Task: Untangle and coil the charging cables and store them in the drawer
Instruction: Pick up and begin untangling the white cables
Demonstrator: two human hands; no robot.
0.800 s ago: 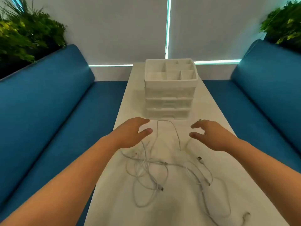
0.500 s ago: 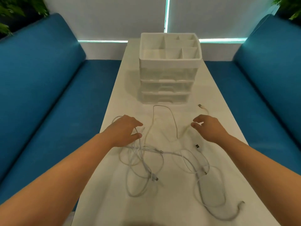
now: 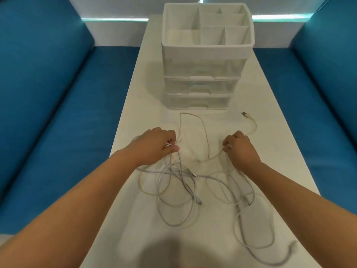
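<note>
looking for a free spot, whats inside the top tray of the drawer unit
The top tray shows only bare white compartments, nothing in them. The floors of the front compartments are partly hidden behind the rim.

The light is soft and even. A bright strip of window light (image 3: 116,19) glows far beyond the hands. A dark round shadow (image 3: 172,252) sits below them. The edges bend and look blurry.

left hand (image 3: 154,145) pinches tangled cables (image 3: 179,182) | right hand (image 3: 238,147) grips one strand (drawers (image 3: 199,85) shut)
</note>
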